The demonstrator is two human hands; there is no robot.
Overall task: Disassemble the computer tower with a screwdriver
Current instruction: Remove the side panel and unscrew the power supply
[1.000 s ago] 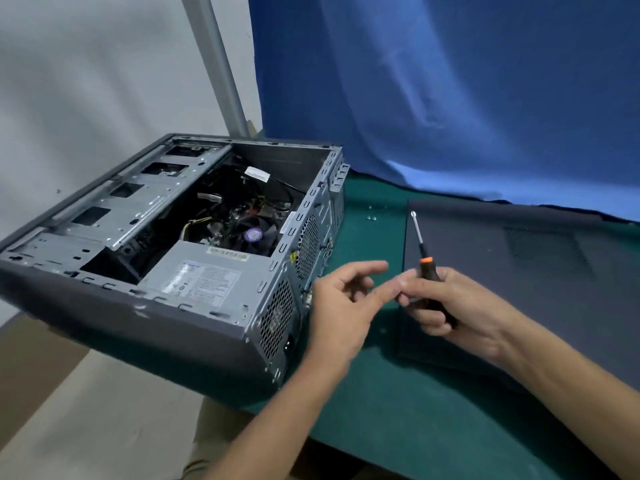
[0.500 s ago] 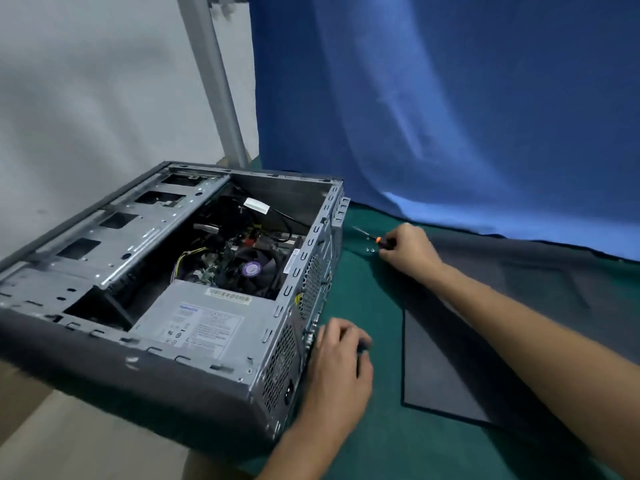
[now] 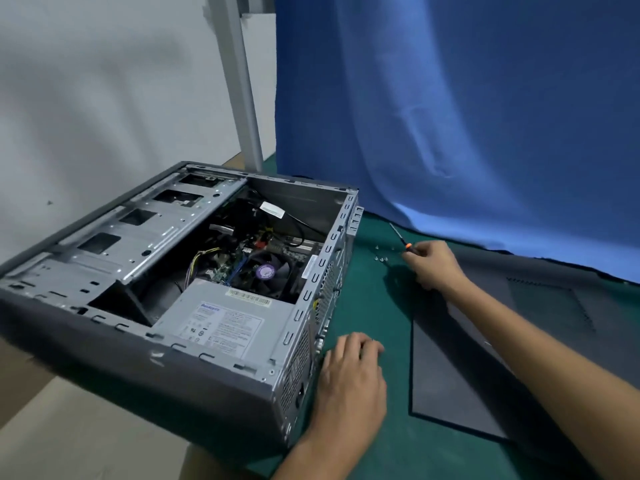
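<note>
On the green table mat (image 3: 374, 299), a grey metal computer tower (image 3: 138, 244) lying on its side, open face up, side cover off. Inside, at the near corner, a silver box-shaped power supply (image 3: 221, 317) with a white label. Behind it, a black round cooling fan (image 3: 266, 270) with a purple sticker, and beside the fan a bundle of yellow and black cables (image 3: 199, 259).

To the right of the tower, flat on the mat, a dark grey rectangular side panel (image 3: 467, 358).

Left hand (image 3: 349, 379) resting palm down on the mat, just beside the back wall of the tower, between tower and panel. Fingers close together and a little bent, nothing visible in them.

Right hand (image 3: 433, 265) farther away, above the far corner of the panel, fingers curled around the black handle of a small screwdriver (image 3: 403, 241) with an orange ring. Thin metal shaft pointing up and away to the left, well apart from the tower. Not possible to tell whether the lower fingers touch the mat.

Just left of this hand, a few small silver screws (image 3: 381, 258) loose on the mat, near the far back corner of the tower but apart from it.

Behind all, a blue hanging cloth (image 3: 450, 116). Left of it, a grey metal pole (image 3: 242, 98) and a white wall (image 3: 104, 98).
</note>
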